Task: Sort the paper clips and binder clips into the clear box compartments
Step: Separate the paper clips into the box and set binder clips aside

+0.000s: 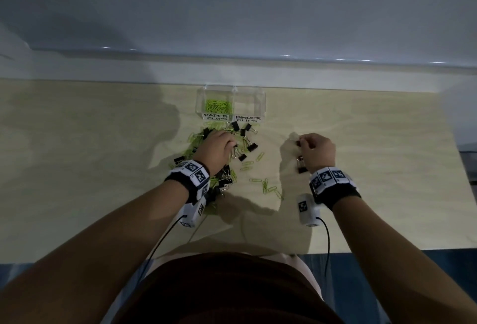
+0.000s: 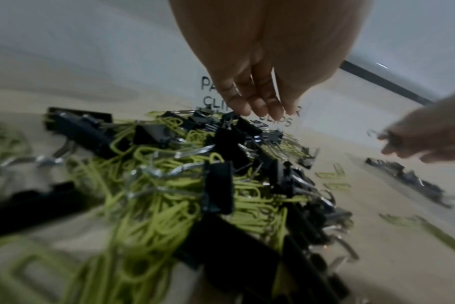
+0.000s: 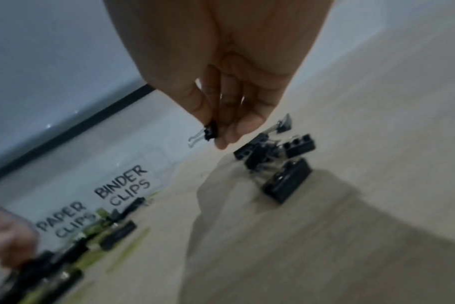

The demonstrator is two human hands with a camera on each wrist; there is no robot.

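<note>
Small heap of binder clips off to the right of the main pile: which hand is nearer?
Right. The right hand is directly over that small heap; the left hand is over the main pile, well aside.

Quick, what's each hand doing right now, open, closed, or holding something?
Left hand: open, fingers down over the mixed clip pile, gripping nothing visible.
Right hand: pinching a black binder clip.

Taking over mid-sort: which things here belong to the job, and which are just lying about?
Job:
clear box, green paper clips already in its left compartment
mixed pile under left hand
binder clip pinched by right hand
small binder-clip cluster
stray paper clips

Not job:
wrist cameras and cables
table
</note>
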